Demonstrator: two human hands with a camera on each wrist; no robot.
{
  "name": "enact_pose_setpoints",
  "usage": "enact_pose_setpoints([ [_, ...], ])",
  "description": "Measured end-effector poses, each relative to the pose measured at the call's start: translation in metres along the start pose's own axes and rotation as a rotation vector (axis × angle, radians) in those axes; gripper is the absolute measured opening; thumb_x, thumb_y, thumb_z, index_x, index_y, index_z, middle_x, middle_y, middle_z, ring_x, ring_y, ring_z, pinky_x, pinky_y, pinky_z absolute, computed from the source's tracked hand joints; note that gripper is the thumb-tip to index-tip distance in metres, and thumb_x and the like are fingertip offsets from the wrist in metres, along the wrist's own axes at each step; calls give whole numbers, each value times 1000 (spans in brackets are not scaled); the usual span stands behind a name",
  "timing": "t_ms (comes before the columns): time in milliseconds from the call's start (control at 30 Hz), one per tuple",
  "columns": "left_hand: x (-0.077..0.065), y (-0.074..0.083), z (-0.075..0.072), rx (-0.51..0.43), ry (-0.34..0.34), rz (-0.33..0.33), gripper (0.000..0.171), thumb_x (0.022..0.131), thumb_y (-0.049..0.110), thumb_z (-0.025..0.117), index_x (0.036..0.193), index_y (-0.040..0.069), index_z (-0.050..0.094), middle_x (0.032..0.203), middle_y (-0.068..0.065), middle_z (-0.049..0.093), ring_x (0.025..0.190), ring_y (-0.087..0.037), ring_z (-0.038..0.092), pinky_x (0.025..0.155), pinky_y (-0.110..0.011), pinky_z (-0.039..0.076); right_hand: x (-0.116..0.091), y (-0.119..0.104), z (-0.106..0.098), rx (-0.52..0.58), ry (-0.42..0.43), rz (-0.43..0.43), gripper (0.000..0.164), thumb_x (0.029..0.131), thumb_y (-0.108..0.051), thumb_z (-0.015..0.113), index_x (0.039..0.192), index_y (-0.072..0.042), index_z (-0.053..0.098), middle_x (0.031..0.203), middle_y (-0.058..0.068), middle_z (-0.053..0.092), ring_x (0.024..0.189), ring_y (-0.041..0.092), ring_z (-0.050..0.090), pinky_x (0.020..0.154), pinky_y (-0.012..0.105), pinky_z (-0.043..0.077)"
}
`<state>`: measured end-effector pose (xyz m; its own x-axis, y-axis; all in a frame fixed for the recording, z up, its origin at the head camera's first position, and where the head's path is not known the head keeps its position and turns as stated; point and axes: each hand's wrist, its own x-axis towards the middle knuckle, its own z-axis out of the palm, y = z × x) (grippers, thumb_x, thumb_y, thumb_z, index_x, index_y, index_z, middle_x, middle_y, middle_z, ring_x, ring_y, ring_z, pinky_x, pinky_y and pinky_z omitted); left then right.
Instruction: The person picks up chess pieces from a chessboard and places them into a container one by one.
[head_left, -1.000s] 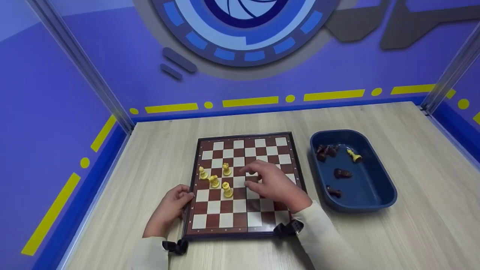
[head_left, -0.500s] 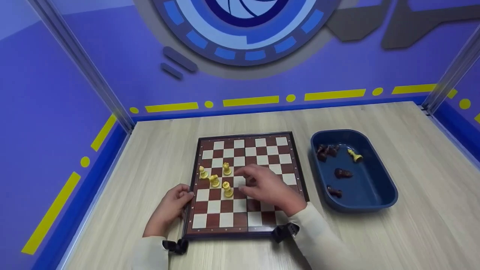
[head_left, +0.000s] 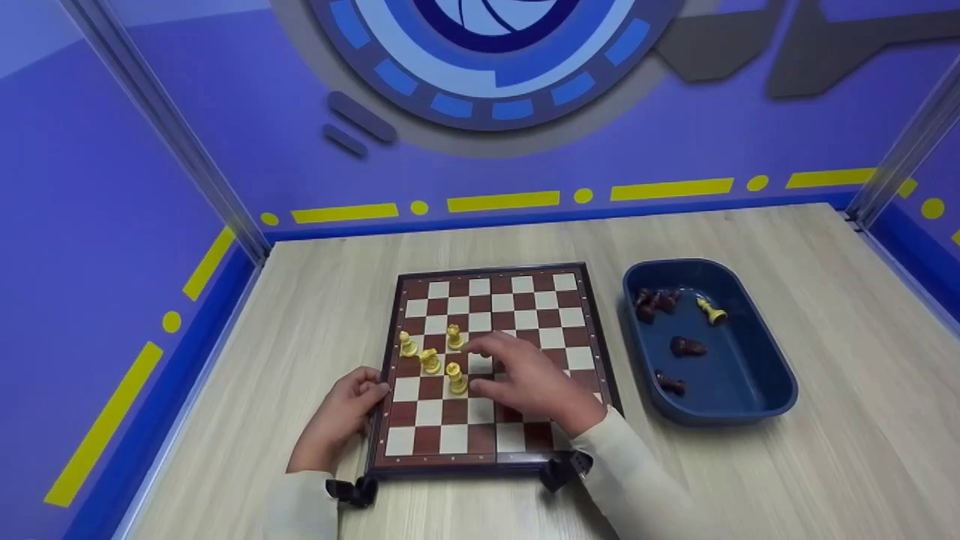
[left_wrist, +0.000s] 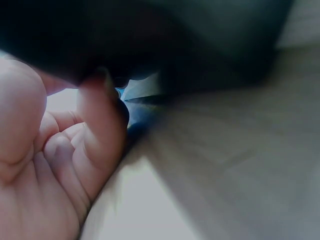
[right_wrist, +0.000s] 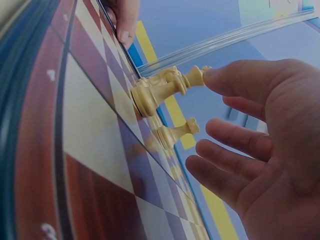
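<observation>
A chessboard [head_left: 517, 296] with brown and white squares lies on the table. My left hand [head_left: 346, 411] grips its left edge, thumb on top; in the left wrist view the fingers [left_wrist: 102, 125] curl up against the dark board. Several cream-yellow chess pieces stand upright on the left half: a tall crowned piece [head_left: 456, 379], another crowned piece [head_left: 454, 337], a knight [head_left: 430, 361] and a slim piece [head_left: 407, 344]. Over the board, my right hand [head_left: 529, 375] reaches leftward with thumb and fingers spread. Its thumb tip [right_wrist: 220, 77] overlaps the nearest piece's top [right_wrist: 195, 76]; contact is unclear.
Right of the board stands a dark blue tray [head_left: 750, 411]. Inside lie several dark brown pieces [head_left: 687, 346] and one yellow piece [head_left: 711, 311]. Printed blue panels [head_left: 517, 169] wall in the table [head_left: 322, 300] at the back and sides.
My right hand has moved left and slightly nearer, bringing its thumb close to the tall crowned piece. The left hand and the standing pieces have stayed in place.
</observation>
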<state>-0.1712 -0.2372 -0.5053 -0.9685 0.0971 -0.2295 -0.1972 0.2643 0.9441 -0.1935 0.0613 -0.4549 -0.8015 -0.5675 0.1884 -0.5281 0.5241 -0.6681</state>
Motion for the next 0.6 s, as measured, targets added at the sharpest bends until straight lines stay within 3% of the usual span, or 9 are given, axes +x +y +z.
enact_pose_setpoints([
  [600,-1,1,0,-3,-9,-7,25,98,15,55,114,-2,48,75,1,60,53,-10,51,42,-25,39,1,0,14,31,-53,-22,49,89,-25,68,135,-23,52,134,-5,57,124,17,54,106,38,44],
])
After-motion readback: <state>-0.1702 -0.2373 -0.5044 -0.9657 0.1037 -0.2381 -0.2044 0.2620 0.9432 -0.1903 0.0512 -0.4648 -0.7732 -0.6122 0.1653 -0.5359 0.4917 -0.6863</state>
